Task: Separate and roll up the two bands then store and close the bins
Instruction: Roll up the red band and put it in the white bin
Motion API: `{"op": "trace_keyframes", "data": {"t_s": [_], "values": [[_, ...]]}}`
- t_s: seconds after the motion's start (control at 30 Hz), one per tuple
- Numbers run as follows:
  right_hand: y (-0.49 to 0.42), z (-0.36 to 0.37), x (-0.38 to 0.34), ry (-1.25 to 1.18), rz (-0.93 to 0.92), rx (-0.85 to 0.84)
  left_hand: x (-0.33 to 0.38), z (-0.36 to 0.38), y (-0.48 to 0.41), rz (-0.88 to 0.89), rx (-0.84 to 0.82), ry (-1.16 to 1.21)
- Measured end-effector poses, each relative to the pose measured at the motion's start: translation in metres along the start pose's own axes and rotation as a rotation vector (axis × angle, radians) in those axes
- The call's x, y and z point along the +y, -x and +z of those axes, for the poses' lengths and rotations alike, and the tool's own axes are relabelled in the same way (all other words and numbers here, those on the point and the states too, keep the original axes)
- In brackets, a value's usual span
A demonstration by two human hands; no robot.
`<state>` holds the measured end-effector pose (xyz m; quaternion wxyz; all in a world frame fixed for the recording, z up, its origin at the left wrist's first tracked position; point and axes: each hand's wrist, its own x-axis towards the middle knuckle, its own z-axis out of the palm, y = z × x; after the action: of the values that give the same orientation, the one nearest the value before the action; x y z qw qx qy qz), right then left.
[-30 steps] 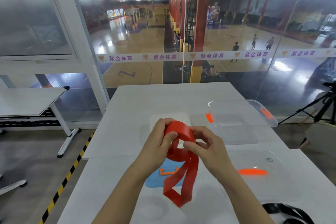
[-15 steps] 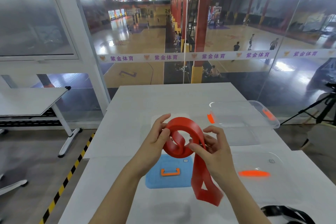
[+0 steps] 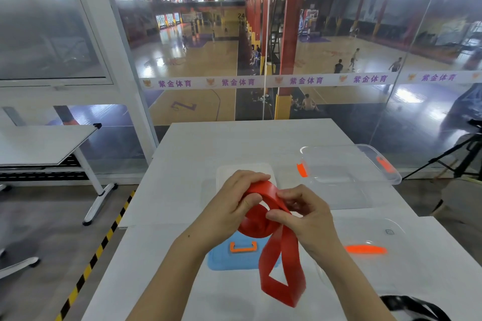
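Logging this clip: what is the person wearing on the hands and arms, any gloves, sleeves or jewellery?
Nothing worn is visible. The left hand and right hand are bare, with no gloves, rings or wristbands. The left forearm and right forearm are bare to the frame's bottom edge, so no sleeves show. The left one has a small dark spot near the wrist.
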<state>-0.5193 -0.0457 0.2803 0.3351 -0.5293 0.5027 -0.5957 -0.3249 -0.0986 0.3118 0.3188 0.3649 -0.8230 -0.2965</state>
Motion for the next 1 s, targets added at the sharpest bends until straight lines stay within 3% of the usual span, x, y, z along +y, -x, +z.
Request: {"op": "trace_keyframes", "data": {"t_s": [0.23, 0.43, 0.57, 0.8, 1.0], "values": [[-0.002, 0.0, 0.0, -0.056, -0.044, -0.069, 0.001, 0.006, 0.003, -0.05, 0.188, 0.229], [-0.004, -0.003, 0.0, -0.097, -0.015, -0.016, -0.001, 0.005, 0.001, -0.116, 0.182, 0.323], [-0.009, -0.006, 0.001, -0.05, -0.051, -0.028, 0.0, 0.002, -0.001, -0.12, 0.16, 0.305], [-0.005, -0.012, 0.005, 0.081, -0.038, -0.195, 0.003, 0.003, -0.001, -0.082, 0.177, 0.267], [-0.004, -0.015, 0.013, 0.123, 0.005, -0.145, 0.007, 0.004, -0.001, -0.109, 0.18, 0.238]]}}
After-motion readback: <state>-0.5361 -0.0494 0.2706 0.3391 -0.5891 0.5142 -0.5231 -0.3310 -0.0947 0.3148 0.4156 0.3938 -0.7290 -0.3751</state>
